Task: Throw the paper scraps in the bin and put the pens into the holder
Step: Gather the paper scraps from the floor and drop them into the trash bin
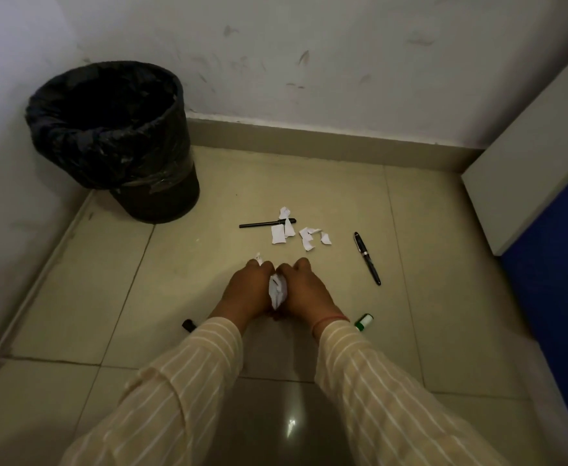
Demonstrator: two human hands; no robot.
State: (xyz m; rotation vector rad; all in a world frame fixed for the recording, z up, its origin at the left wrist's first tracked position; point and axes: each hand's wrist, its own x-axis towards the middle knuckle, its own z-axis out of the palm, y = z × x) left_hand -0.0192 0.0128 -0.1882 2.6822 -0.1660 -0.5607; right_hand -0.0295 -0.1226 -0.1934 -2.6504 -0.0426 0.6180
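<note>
My left hand [247, 290] and my right hand [304, 290] are pressed together low over the floor, cupping a wad of white paper scraps [277, 290] between them. Several more torn scraps [301, 234] lie on the tiles just beyond my fingers. A thin black pen [266, 224] lies among them, partly under a scrap. A thicker black pen [367, 258] lies to the right. A green-and-white marker end [364, 322] shows beside my right wrist, and a black pen tip [188, 325] beside my left sleeve. No pen holder is in view.
A black bin [114, 139] lined with a black bag stands in the far left corner against the walls. A white-and-blue cabinet [545, 203] borders the floor on the right. Beige tiles [107, 280] stretch between the bin and my hands.
</note>
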